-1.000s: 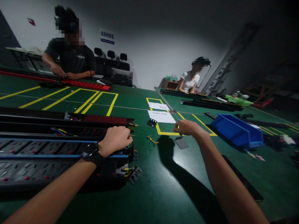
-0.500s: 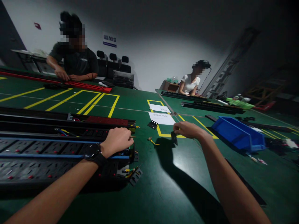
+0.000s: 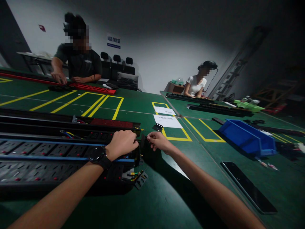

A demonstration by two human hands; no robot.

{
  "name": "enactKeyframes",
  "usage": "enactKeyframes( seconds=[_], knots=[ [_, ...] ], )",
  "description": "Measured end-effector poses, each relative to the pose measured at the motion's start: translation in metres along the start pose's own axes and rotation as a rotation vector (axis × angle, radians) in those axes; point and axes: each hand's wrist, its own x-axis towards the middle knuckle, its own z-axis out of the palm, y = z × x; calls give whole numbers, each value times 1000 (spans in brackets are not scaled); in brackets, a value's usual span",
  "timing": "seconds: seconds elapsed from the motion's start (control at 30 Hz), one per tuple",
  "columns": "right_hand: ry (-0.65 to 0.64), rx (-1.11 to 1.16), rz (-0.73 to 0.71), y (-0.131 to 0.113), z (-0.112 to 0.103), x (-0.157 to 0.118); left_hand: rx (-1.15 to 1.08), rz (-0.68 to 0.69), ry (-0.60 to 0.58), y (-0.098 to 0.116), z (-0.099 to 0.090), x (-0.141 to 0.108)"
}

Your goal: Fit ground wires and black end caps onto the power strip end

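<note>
My left hand [image 3: 124, 143], with a black watch at its wrist, is closed over the right end of a black power strip [image 3: 57, 149] with blue side edges. A thin wire end showed at its fingertips a moment ago; my fingers now hide it. My right hand [image 3: 157, 141] pinches a small black end plate [image 3: 143, 140] on edge, just right of my left fingertips. Nearer to me lies another strip [image 3: 59, 171] of black sockets with red dots. Yellow and green wires [image 3: 131, 174] and a loose end plate [image 3: 141, 180] hang at its end.
Beyond my right hand lie a black bracket with holes [image 3: 158, 127] and white paper labels [image 3: 168, 121]. To the right are a blue bin [image 3: 247, 136] and a phone [image 3: 249, 187]. Two people [image 3: 79, 63] [image 3: 196, 82] sit across the green table.
My right hand has moved left with the black end plate, up close to my left hand. My left hand stays closed at the strip's end. The view has shifted slightly; the phone shows more fully.
</note>
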Motion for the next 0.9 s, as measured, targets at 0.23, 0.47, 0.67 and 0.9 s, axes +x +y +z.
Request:
enactKeyframes(
  seconds=[0.23, 0.47, 0.67, 0.9],
  knots=[
    [175, -57, -20, 15, 18, 6, -21, 3, 4, 1, -1, -2],
    [149, -87, -65, 10, 20, 1, 8, 5, 2, 0, 1, -1],
    [36, -619, -386, -4, 13, -10, 22, 21, 12, -1, 1, -1],
    [-108, -734, -397, -18, 21, -22, 43, 39, 31, -2, 2, -2]
  ],
)
